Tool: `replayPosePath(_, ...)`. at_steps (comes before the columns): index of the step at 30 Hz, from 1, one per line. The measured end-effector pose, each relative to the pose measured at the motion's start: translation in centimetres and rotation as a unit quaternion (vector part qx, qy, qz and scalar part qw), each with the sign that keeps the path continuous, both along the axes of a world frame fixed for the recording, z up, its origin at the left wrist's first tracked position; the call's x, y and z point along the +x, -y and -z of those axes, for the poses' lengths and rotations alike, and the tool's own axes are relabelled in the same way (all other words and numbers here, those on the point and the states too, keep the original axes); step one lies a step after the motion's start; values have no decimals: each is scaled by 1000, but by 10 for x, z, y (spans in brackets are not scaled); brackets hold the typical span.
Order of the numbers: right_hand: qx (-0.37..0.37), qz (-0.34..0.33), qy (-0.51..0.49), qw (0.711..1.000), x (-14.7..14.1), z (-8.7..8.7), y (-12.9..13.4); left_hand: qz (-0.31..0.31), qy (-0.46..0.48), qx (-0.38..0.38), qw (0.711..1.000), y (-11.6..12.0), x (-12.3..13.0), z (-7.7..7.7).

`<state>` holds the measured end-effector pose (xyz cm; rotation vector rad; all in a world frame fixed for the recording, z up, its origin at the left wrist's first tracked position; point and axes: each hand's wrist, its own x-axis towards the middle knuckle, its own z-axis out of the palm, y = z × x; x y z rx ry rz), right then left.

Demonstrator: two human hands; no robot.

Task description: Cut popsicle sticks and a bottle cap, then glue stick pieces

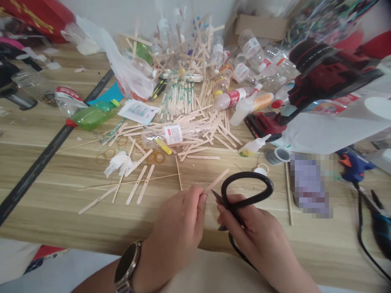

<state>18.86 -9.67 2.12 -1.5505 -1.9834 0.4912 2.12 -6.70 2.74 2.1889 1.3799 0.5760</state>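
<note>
Pinched in my left hand is a flat wooden craft stick, its free end slanting up to the right. My right hand is closed around a pair of black-handled scissors. One pointed blade tip comes close to the stick beside my left fingers; I cannot tell whether it touches. Left of my hands lie loose craft sticks, some with small dark holes, and a thin wooden skewer. A crumpled white tissue rests among them.
Behind is a heap of craft sticks with plastic bottles. A red cordless drill and glue bottle stand right, near a blue glue gun and its cable. A dark strip and green bottle lie left.
</note>
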Motion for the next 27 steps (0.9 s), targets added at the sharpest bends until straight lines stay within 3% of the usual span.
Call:
replayPosePath(8, 20, -5, 34, 999, 2, 5, 2, 22, -12, 29, 999, 3, -1, 3)
replayPosePath(11, 62, -24, 101, 993, 6, 6, 1, 45, -10, 70, 997, 3, -3, 5)
replayPosePath(15, 158, -101, 211, 960, 15, 0, -6, 90, -15, 122, 988, -2, -7, 3)
replayPosePath(19, 175, -196, 259, 929, 23, -11, -14, 110, -19, 157, 981, -3, -11, 1)
replayPosePath(22, 199, -223, 285, 911, 25, -17, -16, 93, 9, 126, 988, 0, -12, -1)
replayPosePath(27, 218, -233, 319, 892, 24, -22, -15, 19, 109, -13, 994, 5, -9, -5)
